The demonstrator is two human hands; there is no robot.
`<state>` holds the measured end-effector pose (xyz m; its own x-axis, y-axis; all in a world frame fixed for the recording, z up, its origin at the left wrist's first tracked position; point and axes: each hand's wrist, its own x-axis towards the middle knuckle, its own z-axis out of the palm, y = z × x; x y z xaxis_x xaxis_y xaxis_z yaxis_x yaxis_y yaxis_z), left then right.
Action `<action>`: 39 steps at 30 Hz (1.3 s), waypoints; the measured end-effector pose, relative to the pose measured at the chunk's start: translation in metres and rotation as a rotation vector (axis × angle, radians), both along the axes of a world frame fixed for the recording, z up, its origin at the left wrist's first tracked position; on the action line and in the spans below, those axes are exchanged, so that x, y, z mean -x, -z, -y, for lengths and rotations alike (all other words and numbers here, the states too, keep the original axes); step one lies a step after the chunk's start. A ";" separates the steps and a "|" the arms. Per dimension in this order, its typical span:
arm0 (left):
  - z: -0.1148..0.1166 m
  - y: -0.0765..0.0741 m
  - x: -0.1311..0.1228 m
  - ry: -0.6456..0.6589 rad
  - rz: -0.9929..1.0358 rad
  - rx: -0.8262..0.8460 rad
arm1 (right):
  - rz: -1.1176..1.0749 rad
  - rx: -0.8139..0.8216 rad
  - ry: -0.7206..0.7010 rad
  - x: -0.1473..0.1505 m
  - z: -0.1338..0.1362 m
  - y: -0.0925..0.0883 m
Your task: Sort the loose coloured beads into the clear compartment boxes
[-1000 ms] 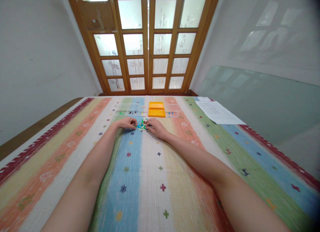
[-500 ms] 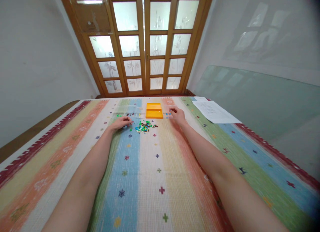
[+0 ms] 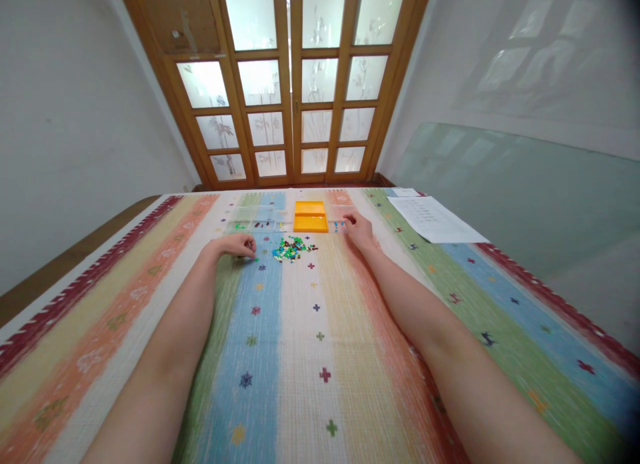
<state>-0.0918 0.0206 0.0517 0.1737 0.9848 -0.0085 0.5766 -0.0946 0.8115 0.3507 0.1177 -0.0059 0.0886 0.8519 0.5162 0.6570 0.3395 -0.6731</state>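
My left hand (image 3: 242, 245) is low over the cloth, left of a loose pile of tiny coloured plastic pieces (image 3: 293, 249). Its fingers curl down and close together, with a small green piece (image 3: 257, 259) right at the tips. On the far right of the pile, my right hand (image 3: 359, 229) holds thumb and fingertips pinched together; whatever is between them is too small to make out. Beside those fingertips lie a few blue pieces (image 3: 337, 225). Between the hands, beyond the pile, an open yellow plastic box (image 3: 311, 228) shows a divided inside.
Clear trays or sheets (image 3: 273, 217) with small sorted green, dark and yellow pieces lie left of the box. Printed paper sheets (image 3: 435, 221) rest on the right of the striped tablecloth (image 3: 300, 344). A glass-paned wooden door (image 3: 295, 104) stands behind the table.
My left hand has drawn back slightly left and towards me, its fingers now bent down by the green piece. The right hand stays pinched near the blue pieces. The view has tilted slightly.
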 end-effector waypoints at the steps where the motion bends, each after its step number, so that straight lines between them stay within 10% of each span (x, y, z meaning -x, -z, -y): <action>1: 0.004 -0.001 -0.001 -0.050 0.023 -0.025 | 0.012 0.000 -0.008 0.001 0.001 0.000; 13: 0.010 -0.004 -0.019 -0.070 -0.021 -0.051 | 0.128 0.012 -0.092 0.020 0.013 -0.003; 25: -0.006 -0.006 -0.022 0.344 -0.129 0.082 | 0.173 0.005 -0.191 0.032 0.027 -0.012; 39: -0.032 0.048 0.022 -0.389 0.326 -0.278 | 0.343 -0.018 -0.397 0.055 0.048 -0.021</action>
